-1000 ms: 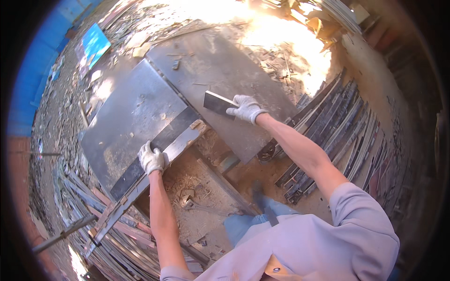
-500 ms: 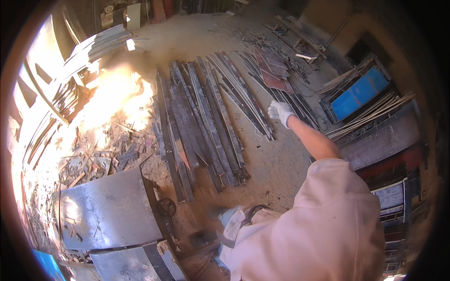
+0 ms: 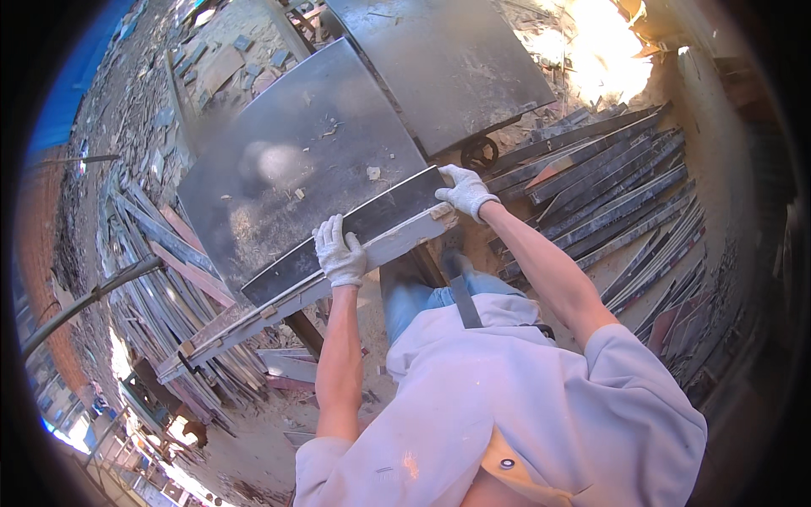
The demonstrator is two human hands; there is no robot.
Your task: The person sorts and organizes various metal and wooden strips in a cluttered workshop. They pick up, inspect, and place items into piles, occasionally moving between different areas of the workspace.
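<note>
Long dark strip (image 3: pixel 355 232) lies along the near edge of the metal table (image 3: pixel 287 160), running from about 8 o'clock up to 2 o'clock across mid-frame. It sits against a pale fence rail (image 3: pixel 296 296) that follows the same line just below it.

Left hand (image 3: pixel 340 252), in a white work glove, is clamped over the strip near its middle, fingers curled down over the top edge. Right hand (image 3: pixel 463 191), also gloved, grips the strip's far end at roughly 1 o'clock of the left hand, fingers wrapped closed around the corner. Both hands are fully closed on it.

Handling judgement: the strip looks like flat stock, thin, stiff and straight, probably metal or dense board; moderately heavy for its length, likely to sag little. Edges look sharp and square, so gloves are sensible. Surface appears smooth and dusty, so it may slide easily on the tabletop. Best hold seems to be what is shown: one hand mid-length, one at the end, palms over the top edge.

Around: sawdust and chips on the table, a second metal sheet (image 3: pixel 448 59) at 12 o'clock, a small handwheel (image 3: pixel 479 154) below it, stacks of similar long strips (image 3: pixel 608 177) on the ground at 3 o'clock, more offcuts (image 3: pixel 160 279) at 9 o'clock.
</note>
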